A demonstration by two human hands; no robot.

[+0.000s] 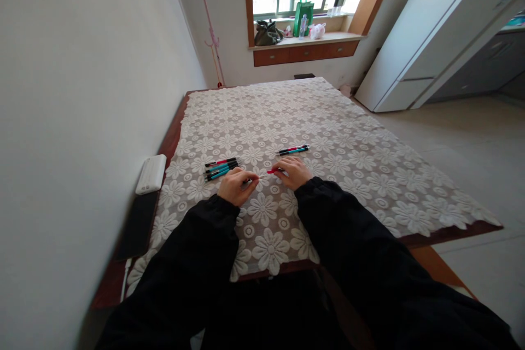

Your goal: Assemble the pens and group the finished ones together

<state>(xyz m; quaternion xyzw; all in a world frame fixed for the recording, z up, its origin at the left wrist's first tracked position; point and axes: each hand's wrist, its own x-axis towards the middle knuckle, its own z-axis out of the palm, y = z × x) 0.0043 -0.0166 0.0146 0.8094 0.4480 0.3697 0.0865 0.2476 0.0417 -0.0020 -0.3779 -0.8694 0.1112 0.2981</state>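
Observation:
My left hand (234, 185) and my right hand (293, 171) meet over the flower-patterned lace cloth (348, 136) on the table. Together they hold a thin red pen (274, 171) stretched between them: the right fingers pinch its red end, the left fingers close on the dark end. A bunch of several red and teal pens (221, 168) lies just left of my left hand. Two more pens (293, 149), one red and one teal, lie a little beyond my right hand.
A white box-like device (151, 173) and a flat black slab (137, 224) sit on the bare wooden table edge by the left wall. A white fridge (426, 38) stands at the right. Bags rest on the windowsill (305, 39).

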